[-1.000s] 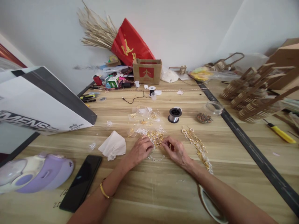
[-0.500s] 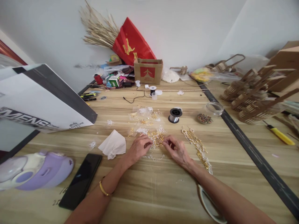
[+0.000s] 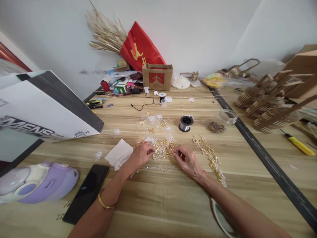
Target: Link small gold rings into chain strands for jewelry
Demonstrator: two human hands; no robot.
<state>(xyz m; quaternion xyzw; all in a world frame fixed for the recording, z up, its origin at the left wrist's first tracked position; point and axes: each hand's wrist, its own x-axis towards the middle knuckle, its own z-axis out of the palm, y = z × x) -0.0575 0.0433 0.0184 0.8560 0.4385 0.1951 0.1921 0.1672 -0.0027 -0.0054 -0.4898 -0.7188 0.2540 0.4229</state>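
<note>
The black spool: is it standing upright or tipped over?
Upright: the spool rests on one black end on the table, its other end faces up, and thread shows between them.

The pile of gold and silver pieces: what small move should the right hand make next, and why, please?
Perhaps the right hand should pinch one piece from the pile: its fingers are bent close together at the pile's edge. Whether they hold something now is too small to tell.
</note>
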